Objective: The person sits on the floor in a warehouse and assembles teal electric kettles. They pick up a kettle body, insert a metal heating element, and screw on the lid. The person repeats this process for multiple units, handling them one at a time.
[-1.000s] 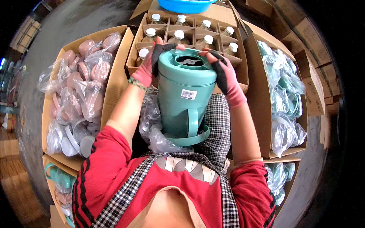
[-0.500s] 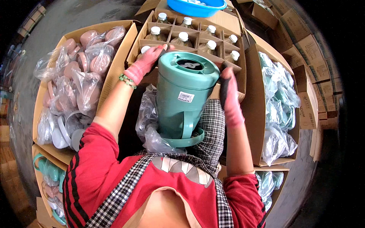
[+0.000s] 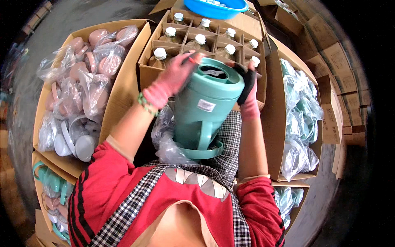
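Three tall-sided brown cardboard cartons set the scale: the left carton [image 3: 127, 78] with rounded pink and white plastic parts [image 3: 98, 37] in clear film; the right carton [image 3: 273, 111] with film-wrapped teal parts [image 3: 302, 111]; the divided carton [image 3: 147, 76] straight ahead, partitioned into cells.

Next in size: one glossy teal cylindrical vessel [image 3: 193, 113], apparently hard plastic, at the person's lap, between the side cartons and near the divided one. Slightly tilted; the end with a recessed ring and dark centre is uppermost, a flat teal loop [image 3: 201, 154] at the lower end.

Shallow blue plastic basin [image 3: 216, 9]: beyond the divided carton, small pale items inside. Crumpled clear plastic bag [image 3: 173, 152]: beside the vessel's lower left.

Hands, both in pink-and-black gloves with bare fingertips: left hand [image 3: 175, 72], motion-blurred, and right hand [image 3: 248, 84] clasp the vessel's upper end from opposite sides, fingers at the rim. Pressure: cannot tell.

Handling (judgement): stiff shell, will not give; smooth wall probably slippery, though the gloves should help. Weight not readable; contents unseen, so treat as possibly fragile. Best hold: both palms on the sides under the upper rim, or the teal side handle [image 3: 205, 136] plus a supporting palm.

Smallest: round white caps [image 3: 200, 39] in the cells; white rectangular label [image 3: 206, 105] on the vessel wall.
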Available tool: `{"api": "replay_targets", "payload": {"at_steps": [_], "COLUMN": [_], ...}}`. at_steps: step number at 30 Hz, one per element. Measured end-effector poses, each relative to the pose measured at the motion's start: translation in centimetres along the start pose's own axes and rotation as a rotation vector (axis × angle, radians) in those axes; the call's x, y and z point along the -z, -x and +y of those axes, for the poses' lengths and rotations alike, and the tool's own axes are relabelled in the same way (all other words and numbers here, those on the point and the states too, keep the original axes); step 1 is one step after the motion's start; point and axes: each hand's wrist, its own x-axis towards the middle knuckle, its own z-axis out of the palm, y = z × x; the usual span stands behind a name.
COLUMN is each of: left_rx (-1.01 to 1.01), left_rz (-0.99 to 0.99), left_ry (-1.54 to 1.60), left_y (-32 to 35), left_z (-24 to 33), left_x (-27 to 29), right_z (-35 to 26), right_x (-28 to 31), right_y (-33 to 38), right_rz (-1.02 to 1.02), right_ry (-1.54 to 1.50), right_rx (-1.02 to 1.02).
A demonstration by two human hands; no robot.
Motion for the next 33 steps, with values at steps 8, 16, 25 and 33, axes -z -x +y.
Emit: {"api": "replay_targets", "payload": {"at_steps": [8,16,25,33], "left_rx": [-0.194,0.048,0.133,0.057], "left_rz": [0.214,0.331,0.376,-0.004], "left_ry": [-0.297,-0.258,-0.007,0.091], "left_y": [1.1,-0.8,-0.8,0.8], "left_z": [-0.2,-1.3,-2.5,0.1], "left_x": [-0.9,3.3,4.8,3.8], "right_z": [-0.6,0.5,1.8,1.6], "right_x": [0.2,-2.5,-5.8,-6.6], "right_y": [0.2,2.8,4.5,3.7], "right_rz": [0.396,0.232,0.183,0.201], "right_ry": [0.204,0.616,1.024,0.859], "right_rx": [0.232,0.47,0.613,0.419]}}
